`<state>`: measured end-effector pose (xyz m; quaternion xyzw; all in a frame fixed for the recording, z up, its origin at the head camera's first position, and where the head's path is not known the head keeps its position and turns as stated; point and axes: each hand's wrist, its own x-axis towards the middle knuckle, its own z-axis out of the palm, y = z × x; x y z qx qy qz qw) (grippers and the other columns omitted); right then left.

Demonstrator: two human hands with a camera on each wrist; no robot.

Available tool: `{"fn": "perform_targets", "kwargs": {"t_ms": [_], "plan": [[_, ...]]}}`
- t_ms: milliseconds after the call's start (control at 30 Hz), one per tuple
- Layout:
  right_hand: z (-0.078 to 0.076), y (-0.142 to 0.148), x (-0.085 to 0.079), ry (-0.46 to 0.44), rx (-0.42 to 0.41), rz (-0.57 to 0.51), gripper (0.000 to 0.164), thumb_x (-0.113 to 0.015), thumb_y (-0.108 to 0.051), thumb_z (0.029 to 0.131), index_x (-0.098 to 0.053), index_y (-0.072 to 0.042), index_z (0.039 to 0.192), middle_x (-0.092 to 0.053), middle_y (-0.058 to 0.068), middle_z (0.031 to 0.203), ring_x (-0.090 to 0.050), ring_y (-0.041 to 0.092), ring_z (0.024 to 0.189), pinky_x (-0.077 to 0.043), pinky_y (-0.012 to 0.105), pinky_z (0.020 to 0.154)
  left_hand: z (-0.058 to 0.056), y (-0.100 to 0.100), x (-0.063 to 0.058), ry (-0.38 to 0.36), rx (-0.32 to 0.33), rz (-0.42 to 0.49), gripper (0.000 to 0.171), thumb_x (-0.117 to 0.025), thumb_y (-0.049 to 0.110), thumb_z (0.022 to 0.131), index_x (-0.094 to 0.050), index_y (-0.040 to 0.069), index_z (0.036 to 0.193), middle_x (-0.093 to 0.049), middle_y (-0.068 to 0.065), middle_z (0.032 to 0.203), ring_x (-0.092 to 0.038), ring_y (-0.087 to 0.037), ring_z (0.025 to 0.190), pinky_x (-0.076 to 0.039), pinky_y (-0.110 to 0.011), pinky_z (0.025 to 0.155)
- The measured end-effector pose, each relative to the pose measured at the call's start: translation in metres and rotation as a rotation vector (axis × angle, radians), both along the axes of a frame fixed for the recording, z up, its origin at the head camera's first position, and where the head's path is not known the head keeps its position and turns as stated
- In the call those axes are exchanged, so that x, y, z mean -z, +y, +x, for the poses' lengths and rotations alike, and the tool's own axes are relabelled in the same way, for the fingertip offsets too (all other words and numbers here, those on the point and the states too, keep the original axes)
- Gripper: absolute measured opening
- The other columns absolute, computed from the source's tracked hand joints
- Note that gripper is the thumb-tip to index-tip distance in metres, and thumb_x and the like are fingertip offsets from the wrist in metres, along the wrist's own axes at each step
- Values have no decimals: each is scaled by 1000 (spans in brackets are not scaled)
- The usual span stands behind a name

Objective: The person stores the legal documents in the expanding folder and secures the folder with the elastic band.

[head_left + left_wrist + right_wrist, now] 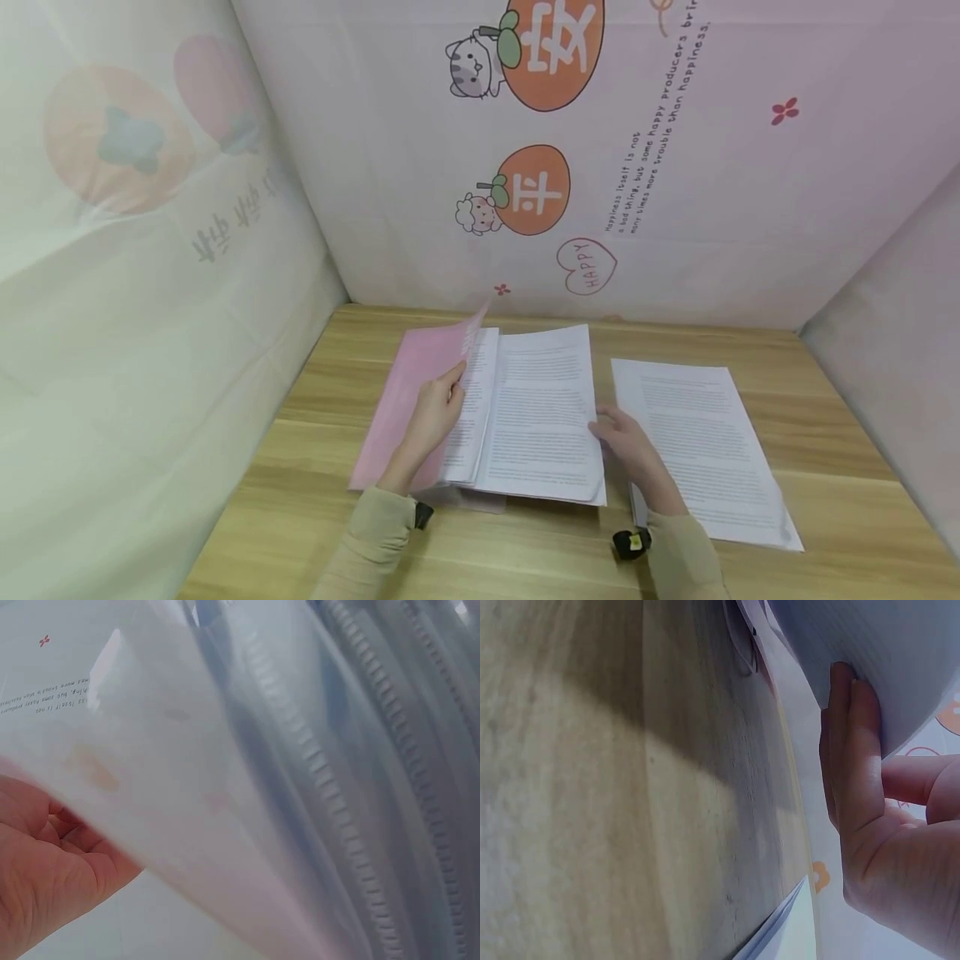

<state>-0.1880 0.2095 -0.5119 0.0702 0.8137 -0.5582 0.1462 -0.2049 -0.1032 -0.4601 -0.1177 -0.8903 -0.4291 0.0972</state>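
A pink folder [405, 379] lies tilted open on the table, its cover edge raised on the right. My left hand [435, 410] grips that raised edge between thumb and curled fingers. In the left wrist view, clear plastic sleeves [352, 817] with ribbed strips fan out beside the hand. Printed sheets [543, 417] lie to the right of the pink cover, their right side lifted off the table. My right hand [628, 446] pinches their right edge, fingers underneath, as the right wrist view also shows. How many sheets it pinches I cannot tell.
To the right, another stack of printed paper [697, 450] lies on the wooden table [555, 554], partly behind the right wrist. A printed cloth [675, 283] hangs behind the table, with cloth walls at both sides.
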Motion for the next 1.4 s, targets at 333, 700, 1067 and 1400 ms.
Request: {"fn": "perform_targets", "kwargs": {"t_ms": [333,700,1067,1400], "plan": [[-5,-11,-3,63,-44,18,47,-49,-18,101,-45,5,142,-69,22,111,-67,15,87,-52,30,80,2,1,0,24,19,-1,45,-47,-2,92,-53,-9,136,-35,5,53,-17,3,43,-23,-14,42],[-3,-9,-6,61,-214,-131,50,-40,-8,102,-33,7,149,-65,30,118,-67,14,87,-56,29,73,1,0,0,-1,14,20,45,-45,-2,92,-53,-8,137,-32,7,48,-15,6,39,-21,-13,40],[6,-14,-15,64,-140,7,52,-48,-7,99,-37,7,147,-60,34,128,-70,28,101,-60,35,77,0,0,-1,15,23,11,46,-46,-2,92,-53,-9,136,-36,4,51,-17,3,43,-22,-14,42],[-1,-18,-13,51,-133,-17,51,-49,-6,98,-39,6,147,-59,33,130,-70,29,104,-60,37,80,0,1,-1,19,9,0,46,-46,-2,92,-53,-8,136,-35,5,56,-21,1,45,-23,-14,42]]}}
